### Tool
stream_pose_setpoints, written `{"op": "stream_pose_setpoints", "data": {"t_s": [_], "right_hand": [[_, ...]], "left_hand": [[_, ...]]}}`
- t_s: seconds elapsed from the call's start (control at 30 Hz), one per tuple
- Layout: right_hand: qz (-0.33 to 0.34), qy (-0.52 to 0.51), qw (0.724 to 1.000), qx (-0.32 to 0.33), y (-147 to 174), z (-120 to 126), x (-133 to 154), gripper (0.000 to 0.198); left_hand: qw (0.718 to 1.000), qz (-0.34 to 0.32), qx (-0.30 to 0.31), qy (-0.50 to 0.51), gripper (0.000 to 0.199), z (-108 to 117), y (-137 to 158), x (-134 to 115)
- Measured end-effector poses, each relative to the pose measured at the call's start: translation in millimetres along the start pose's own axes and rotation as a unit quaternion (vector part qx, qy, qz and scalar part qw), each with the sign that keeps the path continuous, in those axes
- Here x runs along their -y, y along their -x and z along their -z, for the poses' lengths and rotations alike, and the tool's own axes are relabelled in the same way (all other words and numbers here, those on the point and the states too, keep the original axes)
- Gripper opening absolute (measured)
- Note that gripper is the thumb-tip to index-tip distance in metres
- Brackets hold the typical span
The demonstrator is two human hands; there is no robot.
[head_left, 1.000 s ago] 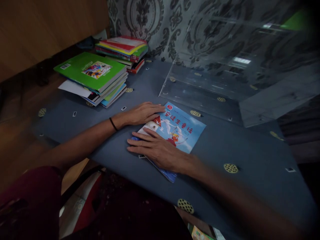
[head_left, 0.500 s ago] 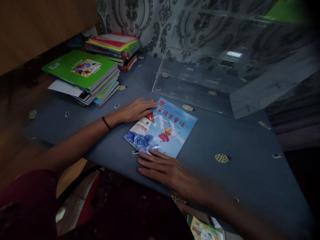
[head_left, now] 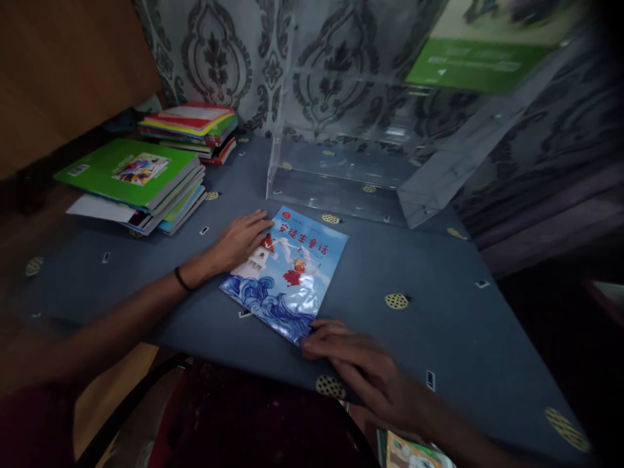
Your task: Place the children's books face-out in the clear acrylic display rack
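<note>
A blue picture book [head_left: 305,299] with red Chinese characters, swans and waves on its cover lies closed and slightly turned on the table. Along its left edge rests my left hand [head_left: 242,240], laid flat with the fingertips on the cover. My right hand [head_left: 358,364] is at the book's lower right corner. Its fingers are bent together and appear to pinch that corner; part of the thumb and fingers is hard to make out.
Two stacks of books stand at the left: one topped by a green book [head_left: 141,172], another behind it [head_left: 188,120]. A clear acrylic rack [head_left: 336,182] stands at the back, a green-edged book [head_left: 468,65] high on it. More books [head_left: 414,452] lie below the table's front edge.
My right hand has gone from lying flat over the book's lower edge to its lower right corner, fingers now bent. My left hand stays on the left edge. The view has shifted.
</note>
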State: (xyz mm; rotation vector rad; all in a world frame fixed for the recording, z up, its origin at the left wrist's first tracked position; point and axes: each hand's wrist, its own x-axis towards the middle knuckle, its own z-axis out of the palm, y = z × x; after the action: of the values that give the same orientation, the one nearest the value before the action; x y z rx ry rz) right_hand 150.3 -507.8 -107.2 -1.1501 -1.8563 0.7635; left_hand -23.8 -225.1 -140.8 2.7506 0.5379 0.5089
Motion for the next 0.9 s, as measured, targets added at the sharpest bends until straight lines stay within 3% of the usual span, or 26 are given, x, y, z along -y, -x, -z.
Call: {"op": "stream_pose_setpoints", "data": {"t_s": [0.17, 0.3, 0.4, 0.53, 0.67, 0.8, 0.9], "right_hand": [[-0.026, 0.003, 0.995, -0.098, -2.6, 0.7, -8.4, 0.043], [-0.017, 0.054, 0.991, -0.123, -6.8, -1.8, -15.2, 0.037], [-0.03, 0.114, 0.985, -0.129, -7.2, -2.7, -20.1, 0.034], [-0.098, 0.213, 0.961, -0.148, -6.2, -2.4, -28.9, 0.038], [-0.172, 0.3, 0.93, -0.129, -6.9, -3.2, -37.0, 0.064], [-0.19, 0.3, 0.932, -0.07, -8.3, -6.8, -39.3, 0.078], [-0.189, 0.273, 0.941, -0.068, -7.0, -9.1, -40.3, 0.079]], "left_hand": [[0.997, 0.027, 0.006, -0.074, 0.045, 4.2, 32.9, -37.5], [0.991, -0.027, 0.024, -0.126, 0.049, 3.8, 62.8, -80.5], [0.988, -0.067, 0.039, -0.135, 0.047, 2.2, 74.3, -98.1], [0.992, -0.008, 0.045, -0.119, 0.057, 6.3, 67.2, -83.2], [0.992, 0.09, 0.027, -0.082, 0.06, 7.8, 50.0, -53.7], [0.997, 0.076, -0.001, 0.02, 0.052, 4.7, 40.8, -46.1], [0.985, 0.111, -0.03, 0.131, 0.049, 5.8, 37.6, -48.3]]}}
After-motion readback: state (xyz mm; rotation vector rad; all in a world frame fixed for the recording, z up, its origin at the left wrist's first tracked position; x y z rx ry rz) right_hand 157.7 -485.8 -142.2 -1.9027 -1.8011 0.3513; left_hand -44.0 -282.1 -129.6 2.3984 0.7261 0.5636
